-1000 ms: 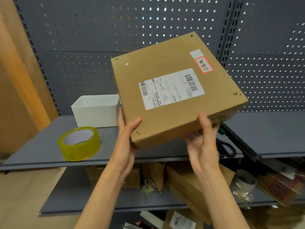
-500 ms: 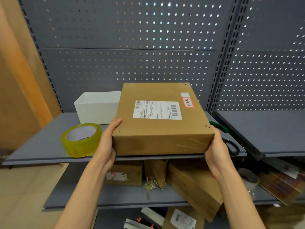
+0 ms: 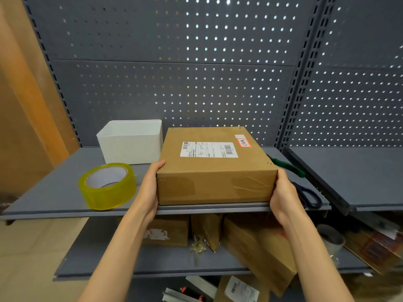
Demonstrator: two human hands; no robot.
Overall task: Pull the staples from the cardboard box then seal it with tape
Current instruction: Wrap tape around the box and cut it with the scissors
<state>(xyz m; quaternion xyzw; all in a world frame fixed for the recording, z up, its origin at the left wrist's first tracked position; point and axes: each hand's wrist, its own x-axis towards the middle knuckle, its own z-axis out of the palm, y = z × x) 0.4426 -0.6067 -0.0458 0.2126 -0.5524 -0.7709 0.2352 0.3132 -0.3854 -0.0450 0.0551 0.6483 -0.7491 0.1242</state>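
One head-worn wide-angle view faces the pegboard wall (image 3: 174, 83) straight on, close above the shelf (image 3: 54, 192) across the frame's middle.

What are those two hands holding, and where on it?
The cardboard box resting on the shelf: left hand on its left side, right hand on its right side, near the front corners.

Cardboard box (image 3: 214, 171) flat on grey shelf (image 3: 54, 192), left hand (image 3: 150, 192) and right hand (image 3: 283, 197) gripping its sides; yellow tape roll (image 3: 108, 186) just left.
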